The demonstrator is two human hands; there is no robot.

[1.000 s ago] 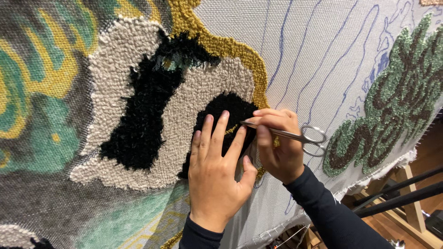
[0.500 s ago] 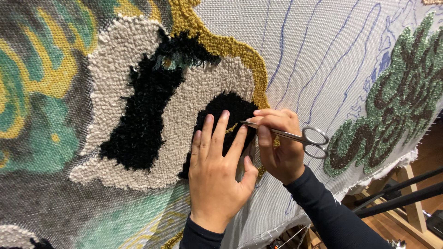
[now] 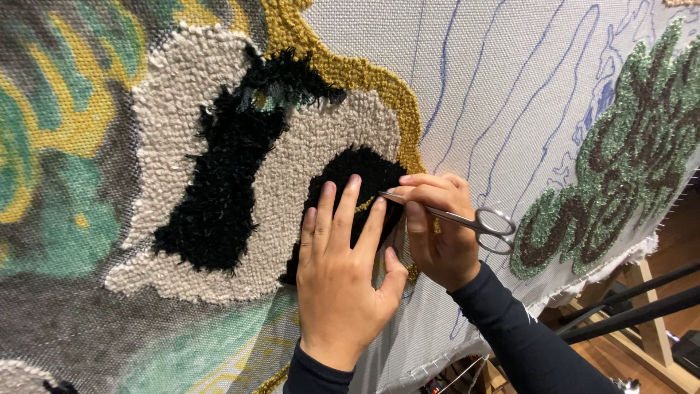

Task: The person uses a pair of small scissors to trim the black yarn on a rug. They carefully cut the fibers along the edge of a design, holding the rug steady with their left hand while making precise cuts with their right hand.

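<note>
Trimming step, by the look of it: you work the small black tufted patch (image 3: 364,171) on the upright rug canvas (image 3: 510,87), just inside the mustard-yellow border (image 3: 343,69).

Your left hand (image 3: 343,277) lies flat and open, fingers spread upward, pressing the pile at the patch's lower edge.

Your right hand (image 3: 437,233) is closed around slim steel scissors (image 3: 452,217), gripped along the shank, loops trailing right, tips meeting the black yarn beside your left fingertips.

The next snip calls for short, shallow cuts; keep the tips clear of your left fingers and the backing.
</note>
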